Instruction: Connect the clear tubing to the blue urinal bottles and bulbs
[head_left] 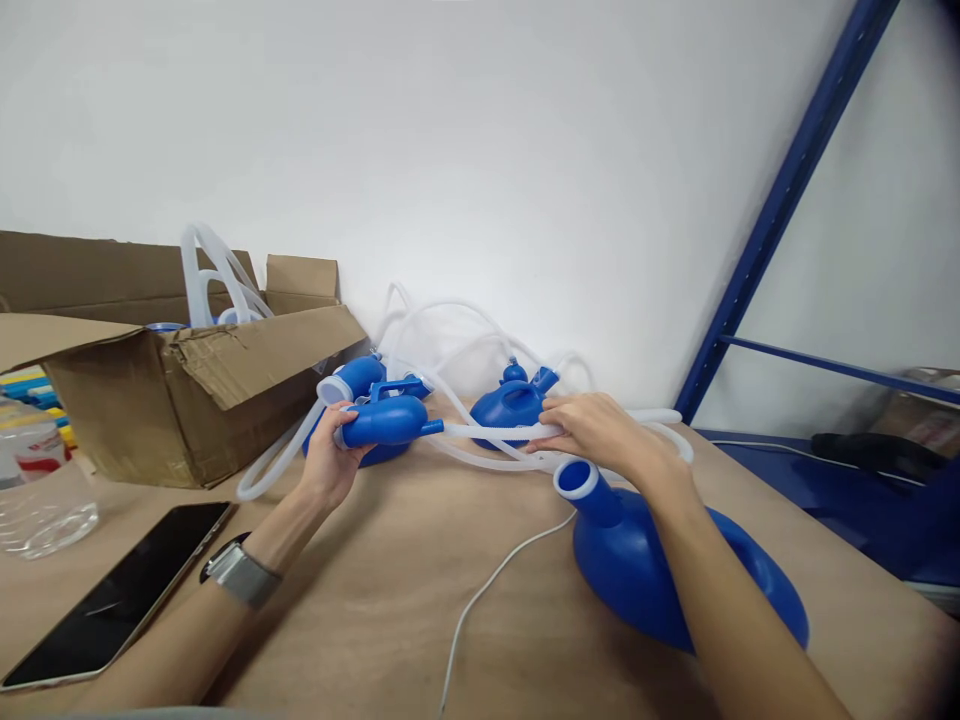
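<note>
Nearest the camera, a dark phone (120, 595) is laid at the left of the table (420, 600), and a large blue bottle (626, 565) is set at the right. Farther off, a small blue vessel (390, 420) is clasped at its wide left end by the left hand (334, 455), its long axis running left to right, its narrow spout (433, 427) pointed right. In line with it, a white ribbed tube (487, 432) is pinched by the right hand (589, 430). The spout is nearer the left hand; whether spout and tube are joined cannot be told.
</note>
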